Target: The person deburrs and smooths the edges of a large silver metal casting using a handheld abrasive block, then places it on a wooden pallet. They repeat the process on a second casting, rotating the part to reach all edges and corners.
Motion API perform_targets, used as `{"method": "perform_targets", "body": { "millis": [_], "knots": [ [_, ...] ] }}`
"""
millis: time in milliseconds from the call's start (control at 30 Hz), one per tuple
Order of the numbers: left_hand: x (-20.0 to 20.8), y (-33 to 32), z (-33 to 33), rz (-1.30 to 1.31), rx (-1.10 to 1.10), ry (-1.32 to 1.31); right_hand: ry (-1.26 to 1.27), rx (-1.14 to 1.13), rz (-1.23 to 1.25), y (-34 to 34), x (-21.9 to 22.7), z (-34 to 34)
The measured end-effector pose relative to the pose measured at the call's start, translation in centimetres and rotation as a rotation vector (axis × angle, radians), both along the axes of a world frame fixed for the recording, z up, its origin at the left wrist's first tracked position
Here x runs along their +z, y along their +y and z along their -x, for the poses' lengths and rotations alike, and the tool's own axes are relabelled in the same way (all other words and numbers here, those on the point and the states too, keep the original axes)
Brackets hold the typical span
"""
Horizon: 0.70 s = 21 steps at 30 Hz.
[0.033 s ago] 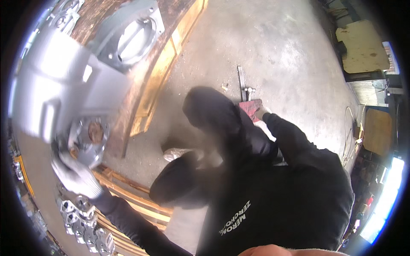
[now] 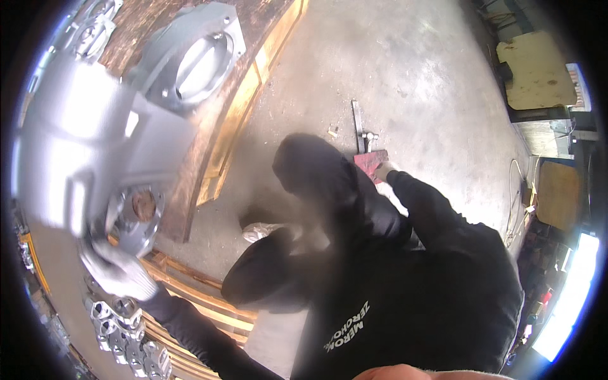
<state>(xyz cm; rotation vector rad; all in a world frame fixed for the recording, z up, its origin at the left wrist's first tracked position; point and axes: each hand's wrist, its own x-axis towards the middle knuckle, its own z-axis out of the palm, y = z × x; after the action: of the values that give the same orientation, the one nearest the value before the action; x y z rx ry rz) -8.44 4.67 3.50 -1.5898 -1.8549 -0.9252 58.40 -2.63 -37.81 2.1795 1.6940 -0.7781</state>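
Observation:
My left hand (image 2: pixel 120 273), in a pale glove, has its fingers curled against the lower end of a large grey metal housing (image 2: pixel 82 136). Next to those fingers is the housing's round flange (image 2: pixel 149 231), with a brownish round center; part of the fingers is hidden behind the metal. Out to the right, low over the floor, my right hand (image 2: pixel 384 171), also gloved, is closed on the edge of a red flat piece (image 2: pixel 368 163). Just beyond it are a hammer (image 2: pixel 370 135) and a long narrow metal bar (image 2: pixel 358 117); whether they touch the red piece I cannot tell.
Another grey casting (image 2: pixel 190 60) with a round opening rests on a worn wooden surface (image 2: pixel 218 114). Several shiny metal parts (image 2: pixel 126 335) stand beside wooden slats (image 2: pixel 193 288) at lower left. A concrete floor (image 2: pixel 430 82) spreads ahead. Boards (image 2: pixel 538 69) and a loose cable (image 2: pixel 514 190) are at right.
My left hand appears slightly lower and farther right, still at the housing. The right hand and the red piece look nearly unchanged.

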Motion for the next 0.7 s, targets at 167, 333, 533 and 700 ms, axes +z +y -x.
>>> {"method": "perform_targets", "body": {
  "millis": [167, 333, 533, 700],
  "knots": [
    [-1.4, 0.7, -1.1, -0.156, 0.102, -0.218, 0.12, 0.088, 0.241, 2.5, 0.9, 5.7],
    [-1.6, 1.1, -0.1, -0.229, 0.008, 0.152, 0.18, -0.229, 0.144, 0.1, -2.3, 8.5],
    [-1.3, 0.4, 5.1, -0.051, 0.121, 0.197, 0.228, -0.616, 0.22, -9.3, -5.6, 6.2],
    [5.7, -1.3, 5.4, -0.004, 0.139, 0.324, 0.118, -0.632, 0.222, -13.2, -6.5, 4.8]
  ]
}}
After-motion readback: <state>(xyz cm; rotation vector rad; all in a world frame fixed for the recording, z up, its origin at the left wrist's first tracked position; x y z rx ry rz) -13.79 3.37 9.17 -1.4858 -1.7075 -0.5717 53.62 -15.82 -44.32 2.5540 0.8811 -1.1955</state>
